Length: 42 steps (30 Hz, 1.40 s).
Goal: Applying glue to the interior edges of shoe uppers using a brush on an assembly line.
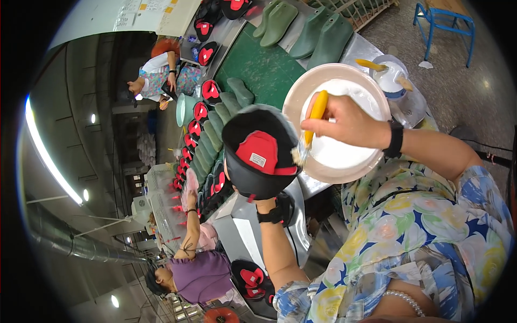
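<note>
My left hand (264,204) is mostly hidden behind a black shoe upper (253,180) and supports it from below. The upper's opening faces me, showing a red lining (259,151) with a small white label. In my right hand (347,121) is a brush (319,107) with a yellow handle, my fingers closed around it. Its bristles, coated white, touch or nearly touch the edge of the upper. Beneath my right hand stands a pale pink bowl (381,89) of white liquid (344,156).
Green shoe lasts (331,40) stand at the back of the green-topped table (264,70). Beside the bowl is a small tub (389,75) with brushes. Rows of lasts and red-lined uppers (211,90) line the left side. Co-workers (207,274) work there. A blue-framed stool (444,21) stands far right.
</note>
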Each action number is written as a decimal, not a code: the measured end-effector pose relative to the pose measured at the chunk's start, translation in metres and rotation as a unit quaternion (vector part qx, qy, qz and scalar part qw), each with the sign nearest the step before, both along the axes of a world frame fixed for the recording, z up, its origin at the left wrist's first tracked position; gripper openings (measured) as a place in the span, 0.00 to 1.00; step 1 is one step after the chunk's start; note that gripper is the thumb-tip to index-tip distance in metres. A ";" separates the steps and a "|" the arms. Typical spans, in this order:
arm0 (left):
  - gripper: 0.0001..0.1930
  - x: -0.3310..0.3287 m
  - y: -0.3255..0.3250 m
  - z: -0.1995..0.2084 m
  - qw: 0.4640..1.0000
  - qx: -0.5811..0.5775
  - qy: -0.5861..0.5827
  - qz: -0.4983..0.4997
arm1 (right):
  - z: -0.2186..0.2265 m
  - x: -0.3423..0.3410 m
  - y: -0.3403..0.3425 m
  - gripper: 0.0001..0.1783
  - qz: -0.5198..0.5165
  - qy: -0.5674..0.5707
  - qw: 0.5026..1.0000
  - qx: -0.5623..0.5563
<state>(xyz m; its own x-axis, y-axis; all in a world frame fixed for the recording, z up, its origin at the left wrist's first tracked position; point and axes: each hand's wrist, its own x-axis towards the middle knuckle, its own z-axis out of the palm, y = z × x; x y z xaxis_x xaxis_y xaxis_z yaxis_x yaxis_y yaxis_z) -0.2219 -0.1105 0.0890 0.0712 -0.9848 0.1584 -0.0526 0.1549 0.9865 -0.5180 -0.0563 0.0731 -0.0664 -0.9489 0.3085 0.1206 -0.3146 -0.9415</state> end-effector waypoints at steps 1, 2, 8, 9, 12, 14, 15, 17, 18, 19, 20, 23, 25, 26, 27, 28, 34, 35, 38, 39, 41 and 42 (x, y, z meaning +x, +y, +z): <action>0.26 0.005 0.002 0.005 0.999 0.037 -0.001 -0.024 | 0.002 -0.007 -0.003 0.17 -0.001 0.015 0.999 -0.045; 0.26 0.007 0.003 0.010 0.996 0.070 -0.001 -0.046 | 0.005 -0.014 -0.007 0.15 -0.003 0.026 0.996 -0.084; 0.26 0.001 0.035 0.014 0.985 0.142 0.019 -0.100 | 0.024 -0.002 -0.007 0.10 0.087 0.067 0.941 -0.321; 0.26 -0.003 0.042 0.012 0.984 0.143 0.023 -0.103 | 0.029 0.008 -0.006 0.10 0.102 0.057 0.921 -0.372; 0.26 -0.011 0.055 0.008 0.983 0.146 0.027 -0.112 | 0.038 0.027 -0.007 0.11 0.124 0.104 0.867 -0.471; 0.26 -0.013 0.061 0.007 0.982 0.147 0.029 -0.116 | 0.037 0.028 -0.014 0.09 0.114 0.130 0.878 -0.446; 0.26 -0.013 0.064 0.007 0.982 0.147 0.029 -0.116 | 0.035 0.025 -0.020 0.10 0.099 0.154 0.886 -0.425; 0.26 -0.012 0.068 0.006 0.981 0.149 0.030 -0.118 | 0.027 0.018 -0.028 0.11 0.088 0.202 0.914 -0.342; 0.26 -0.011 0.069 0.006 0.981 0.150 0.029 -0.119 | 0.023 0.014 -0.031 0.11 0.097 0.208 0.920 -0.317; 0.26 -0.011 0.071 0.005 0.981 0.150 0.028 -0.120 | 0.020 0.009 -0.033 0.11 0.106 0.215 0.926 -0.292; 0.26 -0.010 0.072 0.004 0.980 0.155 0.027 -0.122 | 0.018 0.005 -0.032 0.11 0.114 0.221 0.932 -0.264; 0.26 -0.008 0.073 0.000 0.980 0.151 0.026 -0.126 | 0.020 -0.013 -0.026 0.12 0.128 0.239 0.940 -0.206; 0.25 -0.007 0.073 -0.004 0.980 0.151 0.028 -0.127 | 0.024 -0.024 -0.022 0.13 0.175 0.270 0.936 -0.140; 0.25 -0.006 0.073 -0.005 0.980 0.152 0.028 -0.126 | 0.027 -0.026 -0.022 0.12 0.163 0.284 0.937 -0.123; 0.25 -0.006 0.073 -0.007 0.980 0.152 0.029 -0.125 | 0.029 -0.029 -0.022 0.11 0.171 0.302 0.933 -0.097; 0.25 -0.004 0.074 -0.008 0.981 0.151 0.028 -0.121 | 0.031 -0.028 -0.022 0.10 0.158 0.339 0.927 -0.039; 0.25 0.003 0.073 -0.011 0.983 0.142 0.033 -0.112 | 0.033 -0.017 -0.015 0.09 0.117 0.282 0.899 -0.314; 0.25 0.005 0.072 -0.011 0.984 0.138 0.035 -0.107 | 0.032 -0.022 -0.013 0.08 0.136 0.329 0.890 -0.287; 0.25 0.006 0.071 -0.013 0.986 0.132 0.035 -0.096 | 0.027 -0.032 -0.009 0.08 0.154 0.349 0.882 -0.277; 0.25 0.006 0.071 -0.014 0.986 0.132 0.033 -0.094 | 0.025 -0.031 -0.009 0.08 0.129 0.306 0.888 -0.319; 0.25 0.007 0.070 -0.015 0.987 0.126 0.032 -0.090 | 0.020 -0.029 -0.011 0.09 0.107 0.285 0.886 -0.349; 0.25 0.007 0.070 -0.016 0.988 0.122 0.031 -0.085 | 0.018 -0.029 -0.011 0.09 0.111 0.279 0.892 -0.339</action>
